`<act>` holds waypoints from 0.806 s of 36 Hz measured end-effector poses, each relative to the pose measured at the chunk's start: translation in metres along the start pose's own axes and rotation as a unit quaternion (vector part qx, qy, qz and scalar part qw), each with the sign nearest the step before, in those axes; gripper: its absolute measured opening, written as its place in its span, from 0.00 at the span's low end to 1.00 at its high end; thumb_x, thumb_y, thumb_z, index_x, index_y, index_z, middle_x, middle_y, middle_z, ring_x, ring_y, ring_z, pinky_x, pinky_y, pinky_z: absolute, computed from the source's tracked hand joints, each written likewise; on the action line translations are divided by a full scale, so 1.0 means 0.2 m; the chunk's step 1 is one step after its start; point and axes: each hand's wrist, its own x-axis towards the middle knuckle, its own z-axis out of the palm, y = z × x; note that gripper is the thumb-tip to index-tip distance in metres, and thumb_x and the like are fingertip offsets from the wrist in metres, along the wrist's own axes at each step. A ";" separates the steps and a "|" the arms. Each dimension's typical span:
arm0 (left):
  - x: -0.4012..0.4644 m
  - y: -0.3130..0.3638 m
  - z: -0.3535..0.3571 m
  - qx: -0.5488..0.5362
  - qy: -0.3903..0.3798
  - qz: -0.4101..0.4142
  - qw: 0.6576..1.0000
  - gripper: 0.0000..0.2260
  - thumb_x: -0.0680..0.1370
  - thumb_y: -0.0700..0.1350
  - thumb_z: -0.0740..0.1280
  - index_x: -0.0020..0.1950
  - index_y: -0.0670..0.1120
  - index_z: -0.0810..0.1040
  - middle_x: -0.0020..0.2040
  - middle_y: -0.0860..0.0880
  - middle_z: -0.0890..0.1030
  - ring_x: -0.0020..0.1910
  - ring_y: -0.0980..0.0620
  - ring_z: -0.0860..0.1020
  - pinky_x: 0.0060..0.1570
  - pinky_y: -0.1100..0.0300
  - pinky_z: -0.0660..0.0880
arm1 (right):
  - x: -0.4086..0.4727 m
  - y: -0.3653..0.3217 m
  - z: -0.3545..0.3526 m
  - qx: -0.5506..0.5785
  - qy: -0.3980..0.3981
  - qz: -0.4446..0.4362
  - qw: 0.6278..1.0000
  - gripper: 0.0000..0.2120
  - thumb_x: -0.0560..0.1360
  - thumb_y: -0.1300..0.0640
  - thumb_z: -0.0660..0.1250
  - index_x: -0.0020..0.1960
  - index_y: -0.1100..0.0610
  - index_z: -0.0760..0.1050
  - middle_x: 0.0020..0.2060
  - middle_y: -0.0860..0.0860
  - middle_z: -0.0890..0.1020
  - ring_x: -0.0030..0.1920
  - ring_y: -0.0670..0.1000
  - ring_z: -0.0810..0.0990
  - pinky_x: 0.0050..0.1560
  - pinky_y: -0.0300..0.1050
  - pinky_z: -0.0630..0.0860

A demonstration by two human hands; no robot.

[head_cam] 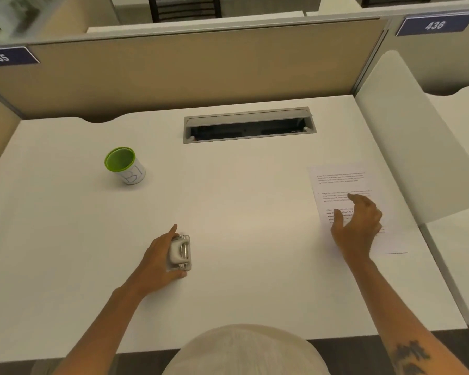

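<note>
We curl our left hand (157, 255) round a small grey hole punch (180, 251), near middle of the white desk (241, 198); our right hand (359, 226), fingers loose, over a printed white paper sheet (339, 180); green-rimmed white cup (125, 166) upright far left, green lining showing

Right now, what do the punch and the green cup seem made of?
Hole punch: off-white lever looks like matte plastic; its rods and base look like bare metal, grey with glints. Cup: probably plastic, smooth green inside; the white outside with pen marks may be a paper wrap.
</note>
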 end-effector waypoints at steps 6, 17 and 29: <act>-0.02 0.00 -0.02 -0.016 0.010 0.021 1.000 0.55 0.69 0.50 0.85 0.87 0.52 0.53 0.77 0.54 0.71 0.75 0.51 0.68 0.78 0.50 0.66 | -0.43 -0.21 0.15 0.091 -0.054 -0.147 0.983 0.15 0.78 0.62 0.70 0.65 0.57 0.80 0.59 0.53 0.83 0.57 0.59 0.80 0.60 0.62 0.76; -0.08 -0.13 -0.27 -0.032 0.048 0.017 0.998 0.54 0.71 0.38 0.83 0.87 0.44 0.51 0.77 0.49 0.71 0.73 0.50 0.69 0.74 0.64 0.60 | -0.92 -0.67 0.48 0.136 -0.289 -0.164 0.933 0.05 0.78 0.65 0.72 0.52 0.58 0.85 0.47 0.50 0.86 0.46 0.50 0.83 0.48 0.45 0.81; -0.12 -0.59 -0.66 -0.035 0.054 0.010 0.998 0.54 0.67 0.31 0.84 0.85 0.39 0.55 0.69 0.60 0.71 0.63 0.80 0.66 0.63 0.86 0.58 | -1.09 -0.93 0.68 0.070 -0.346 -0.122 0.928 0.03 0.77 0.61 0.75 0.50 0.56 0.85 0.45 0.47 0.85 0.43 0.46 0.79 0.45 0.31 0.71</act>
